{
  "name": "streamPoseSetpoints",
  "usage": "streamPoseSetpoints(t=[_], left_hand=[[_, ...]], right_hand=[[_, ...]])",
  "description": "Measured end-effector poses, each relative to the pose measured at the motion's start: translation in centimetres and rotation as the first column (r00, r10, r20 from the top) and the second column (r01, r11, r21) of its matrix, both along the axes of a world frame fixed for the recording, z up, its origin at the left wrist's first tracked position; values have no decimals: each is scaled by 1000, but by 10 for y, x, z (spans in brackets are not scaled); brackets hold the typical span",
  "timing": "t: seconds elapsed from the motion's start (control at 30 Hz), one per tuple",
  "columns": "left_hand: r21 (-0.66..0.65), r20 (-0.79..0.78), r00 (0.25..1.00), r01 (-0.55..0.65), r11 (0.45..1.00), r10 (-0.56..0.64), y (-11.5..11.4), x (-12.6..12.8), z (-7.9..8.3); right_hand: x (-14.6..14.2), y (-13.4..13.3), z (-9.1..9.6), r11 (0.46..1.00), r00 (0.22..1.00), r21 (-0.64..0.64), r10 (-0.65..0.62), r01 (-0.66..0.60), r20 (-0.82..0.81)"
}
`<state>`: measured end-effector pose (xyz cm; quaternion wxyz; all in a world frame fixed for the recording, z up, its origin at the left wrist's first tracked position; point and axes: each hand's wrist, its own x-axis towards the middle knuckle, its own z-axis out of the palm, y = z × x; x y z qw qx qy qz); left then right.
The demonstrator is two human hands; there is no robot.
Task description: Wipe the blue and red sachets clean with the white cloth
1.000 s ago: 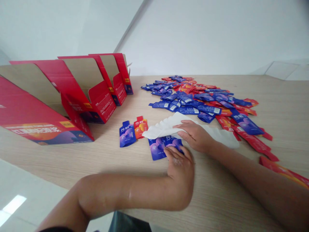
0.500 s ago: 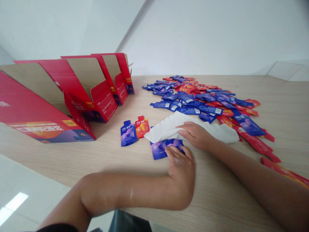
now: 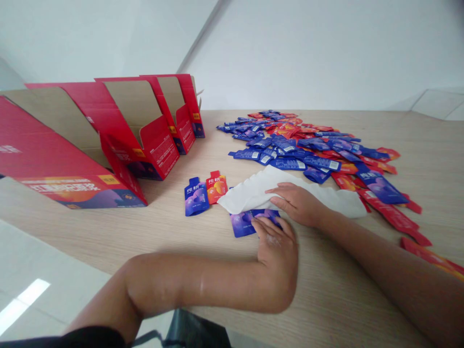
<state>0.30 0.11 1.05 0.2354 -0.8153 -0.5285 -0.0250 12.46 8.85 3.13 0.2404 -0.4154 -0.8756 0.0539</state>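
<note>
My right hand (image 3: 295, 203) lies over a folded white cloth (image 3: 253, 191), pressing it against the table with its fingers and thumb on the fabric. Just in front of it, my left hand (image 3: 277, 239) rests with its fingers laid out on flat blue pouches (image 3: 242, 224). The cloth covers the upper part of these pouches, so their spouts are hidden. To the left of the cloth, a blue pouch (image 3: 195, 197) and a red pouch (image 3: 216, 187) lie side by side, faces up.
A heap of blue and red pouches (image 3: 286, 145) spreads across the back and right of the wooden table (image 3: 174, 237). Several open red cartons (image 3: 159, 147) stand in a row on the left. A dark object (image 3: 195, 331) is below the front edge.
The view has shifted slightly, so everything appears a little displaced. Both hands keep their places on the cloth and the pouches.
</note>
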Motion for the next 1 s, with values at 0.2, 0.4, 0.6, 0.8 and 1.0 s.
streamPoseSetpoints(t=[0.2,0.4,0.6,0.8,1.0], left_hand=[[-9,-6,1000,22,1000,-22,3,0,-6],[21,-36,999,14,1000,-14,2,-1,-2],[33,-21,1000,4,999,-4,0,0,-1],[22,-51,998,28,999,-26,1,0,-8],[7,-78,997,19,1000,-18,2,-2,-5]], right_hand=[[11,5,1,999,999,19,-33,33,28],[-8,-11,12,997,997,-24,70,-71,-24],[-6,-6,6,996,999,-69,50,-49,16],[11,8,-1,999,998,-23,-48,49,43],[0,-4,5,1000,997,-2,-17,17,-78]])
